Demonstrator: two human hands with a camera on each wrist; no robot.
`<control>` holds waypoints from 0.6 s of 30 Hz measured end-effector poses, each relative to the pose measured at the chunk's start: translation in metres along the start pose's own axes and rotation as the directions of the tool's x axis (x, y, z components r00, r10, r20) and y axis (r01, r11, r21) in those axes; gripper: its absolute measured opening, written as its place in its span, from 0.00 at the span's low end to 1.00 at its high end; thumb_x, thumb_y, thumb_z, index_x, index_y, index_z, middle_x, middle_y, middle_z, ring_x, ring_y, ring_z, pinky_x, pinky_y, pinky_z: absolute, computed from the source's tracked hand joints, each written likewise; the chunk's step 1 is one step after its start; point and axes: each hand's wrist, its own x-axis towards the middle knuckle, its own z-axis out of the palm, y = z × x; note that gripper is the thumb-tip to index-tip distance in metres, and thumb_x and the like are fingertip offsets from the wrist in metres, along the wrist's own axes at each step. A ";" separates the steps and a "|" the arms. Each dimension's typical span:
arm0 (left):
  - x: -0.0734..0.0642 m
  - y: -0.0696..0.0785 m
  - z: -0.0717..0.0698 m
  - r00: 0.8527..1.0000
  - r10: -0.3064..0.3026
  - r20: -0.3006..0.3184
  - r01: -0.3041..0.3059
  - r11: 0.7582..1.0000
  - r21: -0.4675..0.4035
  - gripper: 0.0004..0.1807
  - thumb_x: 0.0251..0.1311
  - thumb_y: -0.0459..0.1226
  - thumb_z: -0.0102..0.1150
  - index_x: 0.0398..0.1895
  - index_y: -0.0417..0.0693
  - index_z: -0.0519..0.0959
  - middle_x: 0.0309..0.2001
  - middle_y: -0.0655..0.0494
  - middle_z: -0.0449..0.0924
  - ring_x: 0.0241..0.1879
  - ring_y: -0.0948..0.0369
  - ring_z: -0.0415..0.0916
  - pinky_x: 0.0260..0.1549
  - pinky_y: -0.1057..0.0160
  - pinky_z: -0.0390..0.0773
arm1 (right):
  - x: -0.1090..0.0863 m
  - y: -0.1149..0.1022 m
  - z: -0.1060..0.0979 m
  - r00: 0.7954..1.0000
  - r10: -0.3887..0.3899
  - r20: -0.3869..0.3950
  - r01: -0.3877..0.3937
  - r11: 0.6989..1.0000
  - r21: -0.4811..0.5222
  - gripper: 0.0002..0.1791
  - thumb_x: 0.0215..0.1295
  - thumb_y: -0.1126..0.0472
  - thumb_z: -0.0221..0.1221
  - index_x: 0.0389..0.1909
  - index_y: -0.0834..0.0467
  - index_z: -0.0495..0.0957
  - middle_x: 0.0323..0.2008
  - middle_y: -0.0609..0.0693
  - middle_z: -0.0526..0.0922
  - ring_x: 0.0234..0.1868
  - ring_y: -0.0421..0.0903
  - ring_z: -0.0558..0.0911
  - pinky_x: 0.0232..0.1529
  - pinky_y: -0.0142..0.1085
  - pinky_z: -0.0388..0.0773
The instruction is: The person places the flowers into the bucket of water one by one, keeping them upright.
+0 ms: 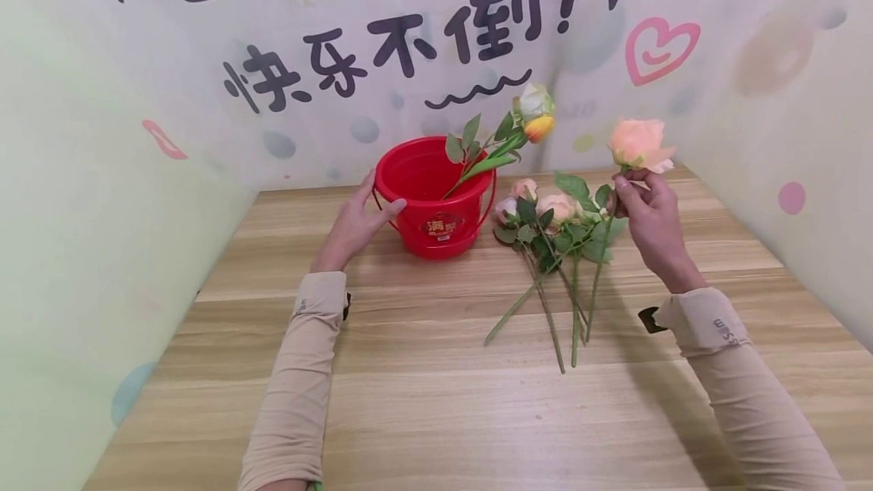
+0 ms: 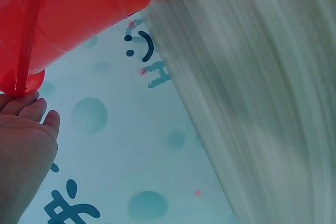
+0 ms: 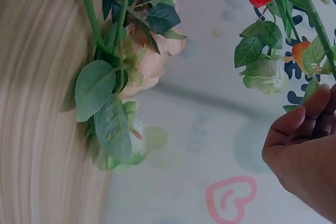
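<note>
My left hand point(image 1: 351, 232) holds the red bucket point(image 1: 443, 237) by the left side of its rim, thumb at the front. Standing in the bucket and leaning right over its rim are a white rose point(image 1: 535, 101) and a yellow-orange tulip point(image 1: 539, 129). My right hand point(image 1: 653, 226) pinches the stem of a peach rose point(image 1: 639, 144) just below the bloom, its stem slanting down over the pile. Below that hand's left side lie several pink, peach and white roses point(image 1: 558, 207), green stems towards me. In the right wrist view, the held bloom is out of sight.
The wooden table point(image 1: 423, 392) stands against a printed cloth wall point(image 1: 382, 89), with side walls left and right. A thin red handle point(image 2: 29, 35) hangs down the bucket's side. Dark straps point(image 1: 652, 320) show at both cuffs.
</note>
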 end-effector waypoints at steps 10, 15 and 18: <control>0.001 -0.002 -0.001 1.000 0.026 -0.005 -0.026 1.000 -0.002 0.56 0.59 0.67 0.64 0.85 0.60 0.51 0.82 0.57 0.52 0.79 0.54 0.50 0.65 0.41 0.71 | 0.002 -0.009 0.010 0.999 0.003 -0.050 0.004 0.990 0.138 0.04 0.77 0.69 0.56 0.38 0.63 0.76 0.22 0.50 0.83 0.24 0.40 0.80 0.25 0.25 0.73; 0.000 -0.001 -0.001 1.000 0.022 0.001 -0.022 1.000 -0.002 0.56 0.59 0.67 0.65 0.85 0.63 0.51 0.81 0.59 0.53 0.78 0.54 0.51 0.64 0.41 0.72 | 0.004 -0.013 0.021 0.997 0.020 -0.074 -0.002 0.971 0.237 0.05 0.75 0.69 0.58 0.37 0.64 0.74 0.22 0.52 0.83 0.23 0.41 0.81 0.24 0.26 0.73; 0.000 -0.001 -0.001 1.000 0.021 0.003 -0.021 1.000 -0.007 0.56 0.58 0.67 0.65 0.85 0.64 0.51 0.81 0.60 0.54 0.78 0.54 0.52 0.63 0.41 0.73 | 0.006 -0.014 0.028 0.996 0.020 -0.082 0.004 0.961 0.276 0.06 0.75 0.68 0.58 0.37 0.64 0.73 0.22 0.52 0.82 0.24 0.42 0.80 0.24 0.26 0.72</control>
